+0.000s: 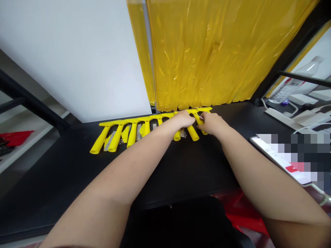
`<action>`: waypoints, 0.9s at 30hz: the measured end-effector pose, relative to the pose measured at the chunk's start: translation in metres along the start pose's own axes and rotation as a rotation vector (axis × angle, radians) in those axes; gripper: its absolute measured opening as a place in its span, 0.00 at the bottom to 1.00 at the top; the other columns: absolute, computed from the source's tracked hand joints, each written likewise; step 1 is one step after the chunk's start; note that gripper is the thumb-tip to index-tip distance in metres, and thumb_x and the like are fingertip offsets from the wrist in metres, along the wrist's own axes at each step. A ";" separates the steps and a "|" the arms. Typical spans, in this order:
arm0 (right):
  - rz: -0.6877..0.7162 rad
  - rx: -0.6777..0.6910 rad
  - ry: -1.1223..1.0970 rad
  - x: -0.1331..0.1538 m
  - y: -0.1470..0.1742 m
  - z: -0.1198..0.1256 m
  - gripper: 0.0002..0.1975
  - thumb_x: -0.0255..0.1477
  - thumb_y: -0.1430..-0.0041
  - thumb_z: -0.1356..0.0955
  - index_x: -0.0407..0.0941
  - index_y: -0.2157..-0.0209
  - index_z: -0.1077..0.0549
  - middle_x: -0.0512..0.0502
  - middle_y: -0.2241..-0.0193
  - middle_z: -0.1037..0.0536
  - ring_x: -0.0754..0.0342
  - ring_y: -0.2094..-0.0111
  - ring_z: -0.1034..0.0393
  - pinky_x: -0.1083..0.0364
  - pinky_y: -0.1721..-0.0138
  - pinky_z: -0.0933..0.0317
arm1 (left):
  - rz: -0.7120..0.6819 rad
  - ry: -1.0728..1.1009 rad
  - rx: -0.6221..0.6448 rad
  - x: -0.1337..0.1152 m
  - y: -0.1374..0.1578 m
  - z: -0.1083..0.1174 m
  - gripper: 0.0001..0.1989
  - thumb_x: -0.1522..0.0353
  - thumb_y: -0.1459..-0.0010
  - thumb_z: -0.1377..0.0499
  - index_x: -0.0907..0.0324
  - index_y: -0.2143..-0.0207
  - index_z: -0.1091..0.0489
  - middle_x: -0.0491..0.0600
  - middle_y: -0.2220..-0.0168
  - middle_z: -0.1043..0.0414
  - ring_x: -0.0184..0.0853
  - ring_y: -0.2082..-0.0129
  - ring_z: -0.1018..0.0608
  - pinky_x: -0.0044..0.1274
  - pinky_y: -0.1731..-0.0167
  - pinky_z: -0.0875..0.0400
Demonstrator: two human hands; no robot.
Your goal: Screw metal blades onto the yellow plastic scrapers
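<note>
A row of several yellow T-shaped plastic handles [131, 134] lies on the black table, their crossbars toward the back and their hollow round ends toward me. Between them are small yellow plates [125, 134] and flat metal blades [110, 141]. My left hand [184, 119] is curled over the right part of the row, closed at one yellow handle [193, 133]; its fingertips are mostly hidden. Close beside it, my right hand [212, 123] pinches a thin metal piece [199, 116] over the crossbar of a handle near the right end. The piece's exact kind is unclear.
The black table [181, 168] backs onto a white panel [77, 62] and a yellow plastic sheet [207, 55]. At right are a phone [281, 160], white boxes with cables [287, 124] and a clear bottle [292, 84]. Black frame bars [28, 96] stand at left.
</note>
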State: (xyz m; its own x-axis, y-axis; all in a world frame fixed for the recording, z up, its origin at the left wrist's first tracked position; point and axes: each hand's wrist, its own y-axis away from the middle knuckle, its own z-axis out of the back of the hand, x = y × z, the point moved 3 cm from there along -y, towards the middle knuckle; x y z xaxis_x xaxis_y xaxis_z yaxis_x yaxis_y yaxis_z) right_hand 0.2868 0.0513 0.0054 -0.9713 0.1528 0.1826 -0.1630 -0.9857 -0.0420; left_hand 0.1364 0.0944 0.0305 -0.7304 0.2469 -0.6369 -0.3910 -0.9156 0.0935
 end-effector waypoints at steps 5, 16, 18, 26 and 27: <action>-0.028 0.021 0.000 0.002 0.002 0.003 0.24 0.37 0.44 0.23 0.44 0.47 0.22 0.30 0.50 0.17 0.31 0.49 0.21 0.42 0.52 0.28 | -0.014 -0.068 0.006 0.006 0.006 0.019 0.10 0.69 0.41 0.37 0.63 0.58 0.20 0.61 0.56 0.17 0.47 0.55 0.17 0.31 0.53 0.26; -0.024 0.015 0.037 0.001 0.001 0.001 0.24 0.40 0.44 0.23 0.45 0.48 0.23 0.35 0.52 0.16 0.36 0.50 0.21 0.46 0.56 0.30 | -0.062 -0.146 -0.092 0.022 0.023 0.033 0.16 0.75 0.41 0.40 0.62 0.51 0.20 0.61 0.50 0.18 0.48 0.47 0.19 0.33 0.44 0.28; -0.020 0.020 0.037 0.000 0.000 0.001 0.24 0.40 0.44 0.23 0.46 0.47 0.23 0.36 0.53 0.16 0.36 0.50 0.21 0.46 0.56 0.30 | -0.140 -0.144 -0.115 0.021 0.046 0.039 0.17 0.76 0.39 0.42 0.61 0.50 0.20 0.59 0.46 0.19 0.48 0.43 0.21 0.34 0.38 0.31; 0.091 -0.134 0.015 0.009 0.011 0.010 0.19 0.42 0.39 0.27 0.43 0.53 0.22 0.34 0.53 0.18 0.38 0.54 0.21 0.46 0.53 0.30 | -0.511 -0.293 -0.035 0.050 0.133 0.023 0.12 0.71 0.33 0.44 0.58 0.55 0.20 0.57 0.54 0.20 0.49 0.48 0.21 0.40 0.42 0.28; 0.109 -0.146 -0.001 0.012 0.014 0.010 0.19 0.43 0.39 0.27 0.44 0.53 0.22 0.35 0.54 0.18 0.39 0.55 0.21 0.46 0.53 0.30 | -0.522 -0.328 -0.053 0.052 0.135 0.019 0.13 0.71 0.32 0.44 0.57 0.54 0.20 0.57 0.53 0.20 0.49 0.47 0.21 0.40 0.41 0.28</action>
State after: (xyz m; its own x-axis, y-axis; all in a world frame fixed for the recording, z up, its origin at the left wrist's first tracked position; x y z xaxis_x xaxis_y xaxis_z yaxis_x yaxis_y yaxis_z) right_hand 0.2751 0.0387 0.0171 -0.9843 0.0457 0.1706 -0.0806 -0.9758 -0.2035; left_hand 0.0354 -0.0106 0.0248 -0.5874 0.7437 -0.3193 -0.7212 -0.6600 -0.2104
